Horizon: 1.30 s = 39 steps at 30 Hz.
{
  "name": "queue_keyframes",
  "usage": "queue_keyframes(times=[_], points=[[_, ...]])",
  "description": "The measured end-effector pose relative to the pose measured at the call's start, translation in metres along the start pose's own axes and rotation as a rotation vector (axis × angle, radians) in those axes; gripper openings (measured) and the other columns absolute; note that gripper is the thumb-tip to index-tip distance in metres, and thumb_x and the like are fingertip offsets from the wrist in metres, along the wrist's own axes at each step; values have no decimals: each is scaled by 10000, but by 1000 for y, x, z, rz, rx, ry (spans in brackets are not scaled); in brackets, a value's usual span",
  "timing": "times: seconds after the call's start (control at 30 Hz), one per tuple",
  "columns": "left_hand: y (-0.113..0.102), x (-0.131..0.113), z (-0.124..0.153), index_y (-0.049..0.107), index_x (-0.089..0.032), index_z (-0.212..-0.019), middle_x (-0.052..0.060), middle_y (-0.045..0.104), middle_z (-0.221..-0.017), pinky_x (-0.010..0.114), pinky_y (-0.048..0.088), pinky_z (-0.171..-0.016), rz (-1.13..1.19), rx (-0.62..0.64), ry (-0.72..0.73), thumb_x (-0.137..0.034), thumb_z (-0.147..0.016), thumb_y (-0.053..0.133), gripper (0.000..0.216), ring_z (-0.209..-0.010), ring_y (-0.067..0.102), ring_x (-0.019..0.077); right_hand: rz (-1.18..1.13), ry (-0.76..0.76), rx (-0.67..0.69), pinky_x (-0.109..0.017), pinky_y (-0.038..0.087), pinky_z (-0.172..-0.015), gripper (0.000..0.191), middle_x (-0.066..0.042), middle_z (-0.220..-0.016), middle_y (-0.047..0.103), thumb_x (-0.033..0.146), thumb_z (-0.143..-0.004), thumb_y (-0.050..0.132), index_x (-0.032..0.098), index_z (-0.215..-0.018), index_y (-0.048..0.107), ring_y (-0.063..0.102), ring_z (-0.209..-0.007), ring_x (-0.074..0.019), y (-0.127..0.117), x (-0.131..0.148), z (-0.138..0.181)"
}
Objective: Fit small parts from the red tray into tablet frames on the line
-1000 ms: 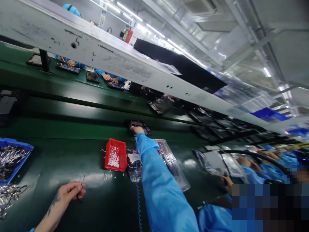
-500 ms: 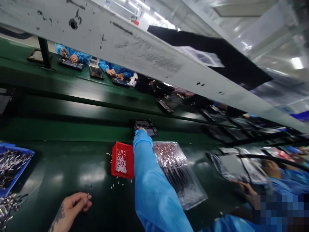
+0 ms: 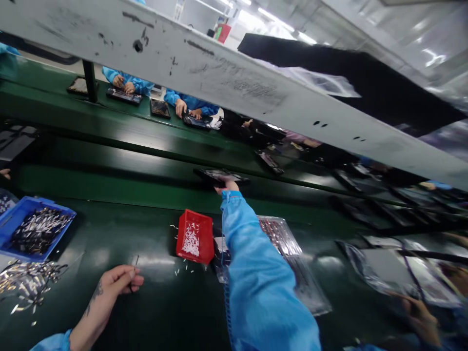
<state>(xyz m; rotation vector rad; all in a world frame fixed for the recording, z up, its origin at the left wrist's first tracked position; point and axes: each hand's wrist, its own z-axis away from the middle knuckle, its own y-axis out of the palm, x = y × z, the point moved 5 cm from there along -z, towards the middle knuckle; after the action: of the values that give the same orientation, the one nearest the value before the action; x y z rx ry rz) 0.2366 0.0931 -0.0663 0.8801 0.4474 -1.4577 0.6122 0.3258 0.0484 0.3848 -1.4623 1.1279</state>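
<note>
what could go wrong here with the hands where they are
The right hand is stretched far out to the dark device and grips only its near edge, so it might slip. The sleeve passes close by the red tray of small parts and could knock it. The left hand pinches a thin pin that could easily drop on the green bench.

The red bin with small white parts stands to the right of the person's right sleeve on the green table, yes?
Not quite. In the head view the red bin stands to the left of the right sleeve, between it and the left hand. It does hold small white parts, on the green table.
</note>
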Motion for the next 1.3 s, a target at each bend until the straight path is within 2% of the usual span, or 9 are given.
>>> queue_keyframes(times=[0.2, 0.37, 0.5, 0.63, 0.73, 0.9, 1.0, 1.1, 1.3], points=[[-46, -37, 41, 695, -166, -873, 77, 773, -803, 323, 547, -753, 256, -283, 171, -503, -555, 787, 473, -802, 712, 247, -249, 148, 361, -322, 555, -788, 124, -93, -885, 689, 198, -760, 681, 122, -852, 647, 660, -854, -209, 22, -2, 136], [-80, -58, 81, 668, -159, -889, 77, 766, -815, 320, 551, -729, 351, -440, 330, -457, -591, 779, 436, -804, 712, 241, -321, 322, 793, -432, 506, -879, 484, -50, -950, 709, 277, -568, 799, 242, -1034, 672, 670, -918, -286, 35, -62, 291], [-83, -65, 98, 647, -146, -886, 70, 750, -839, 336, 542, -796, 364, -484, 415, -437, -615, 774, 417, -851, 709, 247, -333, 320, 919, -478, 442, -950, 449, 38, -995, 708, 371, -515, 790, 428, -949, 689, 636, -1019, -308, 53, -109, 358], [-76, -64, 96, 630, -154, -873, 60, 737, -845, 360, 529, -837, 338, -440, 447, -446, -649, 743, 385, -888, 707, 260, -258, 271, 921, -490, 417, -973, 458, 67, -1028, 691, 470, -520, 764, 513, -962, 652, 590, -1106, -313, 60, -143, 371], [-70, -60, 91, 617, -157, -872, 62, 735, -814, 374, 515, -856, 310, -396, 441, -449, -672, 718, 368, -912, 703, 271, 98, 83, 840, -515, 446, -898, 348, 3, -940, 688, 506, -541, 739, 471, -881, 670, 621, -983, -355, 49, -153, 356], [-54, -58, 85, 624, -167, -818, 19, 723, -791, 373, 481, -909, 314, -349, 459, -413, -683, 714, 295, -924, 702, 273, 492, -294, 510, -517, 449, -772, 183, -60, -888, 622, 468, -638, 690, 420, -812, 664, 595, -887, -371, 31, -112, 334], [-39, -55, 80, 648, -181, -823, 6, 738, -774, 346, 469, -914, 242, -311, 432, -386, -738, 676, 224, -996, 677, 269, 468, -539, 497, -456, 454, -722, 172, -69, -879, 604, 472, -829, 534, 368, -885, 659, 592, -823, -314, 54, -67, 349], [-26, -50, 74, 678, -190, -831, 28, 755, -832, 321, 496, -858, 202, -283, 434, -364, -730, 675, 201, -1011, 667, 274, 443, -703, 560, -395, 439, -688, 209, -80, -880, 601, 437, -866, 531, 321, -995, 648, 583, -785, -276, 91, -39, 370], [-19, -48, 67, 706, -204, -854, 0, 747, -843, 323, 508, -839, 118, -216, 476, -346, -721, 670, 198, -909, 693, 264, 366, -691, 606, -347, 424, -711, 224, -65, -771, 592, 326, -890, 453, 253, -787, 638, 553, -743, -214, 129, -35, 368]])
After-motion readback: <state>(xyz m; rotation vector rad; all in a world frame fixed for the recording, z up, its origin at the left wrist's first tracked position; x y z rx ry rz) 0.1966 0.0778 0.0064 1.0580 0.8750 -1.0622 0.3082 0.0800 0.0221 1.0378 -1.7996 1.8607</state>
